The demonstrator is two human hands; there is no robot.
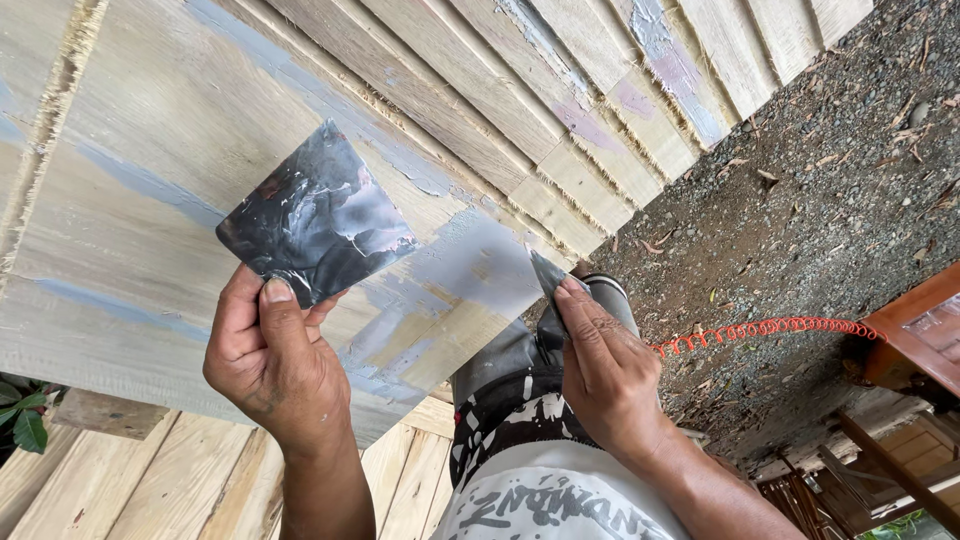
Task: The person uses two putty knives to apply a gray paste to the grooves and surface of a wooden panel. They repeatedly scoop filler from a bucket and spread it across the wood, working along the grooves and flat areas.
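A person's left hand (268,362) grips a square metal plate (318,213) smeared with grey putty, thumb pressed on its lower corner, holding it flat against a pale wooden board (150,120) streaked with blue-grey filler. The right hand (603,368) pinches a small dark scraper blade (547,271) between fingers and thumb, its tip touching the board's edge beside a freshly spread grey patch (475,265). More boards (560,110) lean nearby above gravel ground (800,190), where a coiled orange hose (765,328) lies.
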